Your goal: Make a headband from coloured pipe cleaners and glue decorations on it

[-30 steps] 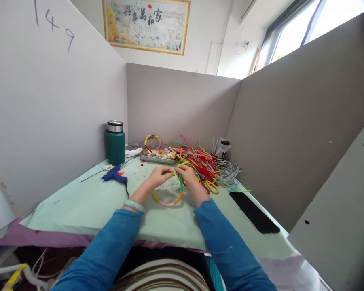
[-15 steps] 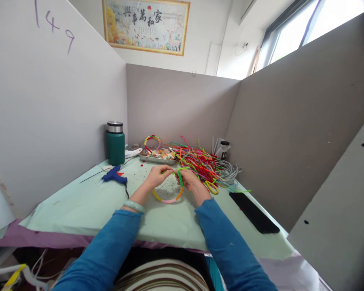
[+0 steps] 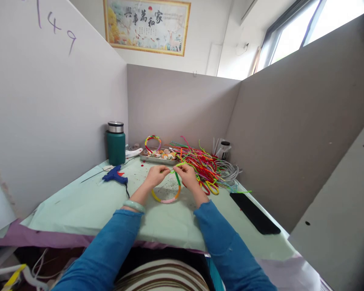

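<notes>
My left hand [image 3: 156, 175] and my right hand [image 3: 186, 176] are close together above the pale green table cover [image 3: 87, 204], both pinched shut on a hairband wrapped in coloured pipe cleaners [image 3: 168, 199]. Its yellow, pink and orange arc hangs below my hands. My right fingers grip the green stretch of it, and a light green pipe cleaner end [image 3: 179, 164] sticks up between the two hands. A pale green bangle [image 3: 134, 205] sits on my left wrist.
A heap of coloured pipe cleaners [image 3: 202, 161] lies behind my right hand. A metal tray [image 3: 157, 155] with small pieces and another wrapped hairband stands at the back. A blue glue gun [image 3: 114, 176] and a green flask [image 3: 115, 143] are on the left, a black phone [image 3: 255, 212] on the right.
Both hands have shifted slightly up and away with the hairband, and the green stretch has tilted a little. Nothing was let go.
</notes>
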Motion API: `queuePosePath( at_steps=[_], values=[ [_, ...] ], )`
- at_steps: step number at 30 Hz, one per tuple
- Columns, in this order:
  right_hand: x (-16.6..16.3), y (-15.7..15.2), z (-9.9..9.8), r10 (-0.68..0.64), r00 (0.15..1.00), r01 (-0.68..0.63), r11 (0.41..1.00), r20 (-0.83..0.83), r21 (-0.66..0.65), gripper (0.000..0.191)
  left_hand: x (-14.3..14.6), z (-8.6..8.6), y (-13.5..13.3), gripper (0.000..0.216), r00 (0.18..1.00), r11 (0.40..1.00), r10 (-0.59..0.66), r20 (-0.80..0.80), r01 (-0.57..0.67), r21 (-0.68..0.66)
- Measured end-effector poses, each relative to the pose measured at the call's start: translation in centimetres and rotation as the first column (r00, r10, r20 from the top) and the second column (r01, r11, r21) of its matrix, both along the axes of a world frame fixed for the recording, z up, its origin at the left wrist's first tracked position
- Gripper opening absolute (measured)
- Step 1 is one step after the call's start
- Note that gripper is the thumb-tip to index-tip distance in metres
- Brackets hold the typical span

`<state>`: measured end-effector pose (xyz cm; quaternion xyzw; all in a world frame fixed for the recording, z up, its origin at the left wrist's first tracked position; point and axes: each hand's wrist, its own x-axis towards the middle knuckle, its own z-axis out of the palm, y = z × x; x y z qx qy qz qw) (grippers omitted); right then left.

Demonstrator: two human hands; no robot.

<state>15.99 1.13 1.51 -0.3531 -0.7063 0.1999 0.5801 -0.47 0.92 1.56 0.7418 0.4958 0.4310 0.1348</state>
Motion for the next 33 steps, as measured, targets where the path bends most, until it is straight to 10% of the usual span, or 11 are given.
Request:
queuePosePath(
  at_steps=[4, 15, 25, 33],
  values=[
    [-0.2, -0.8, 0.2, -0.046, 0.996, 0.037, 0.991, 0.076, 0.125, 0.021, 0.0, 0.1, -0.1, 0.028, 0.999, 1.0, -0.016, -0.046, 0.017, 0.009],
    [-0.1, -0.6, 0.6, 0.159, 0.969, -0.181, 0.978, -0.187, -0.103, 0.02, 0.3, -0.3, -0.2, 0.03, 0.962, 0.965, -0.256, -0.091, 0.259, 0.024],
    [0.1, 0.8, -0.5, 0.039, 0.989, -0.083, 0.945, -0.142, -0.317, 0.018, 0.7, 0.2, -1.3, 0.03, 0.974, 0.972, -0.217, -0.072, 0.222, 0.08],
    [0.4, 0.3, -0.4, 0.075, 0.994, -0.107, 0.758, -0.077, -0.643, 0.011, 0.7, -0.2, -1.1, 0.031, 0.98, 0.971, -0.195, -0.031, 0.198, 0.137]
  ],
)
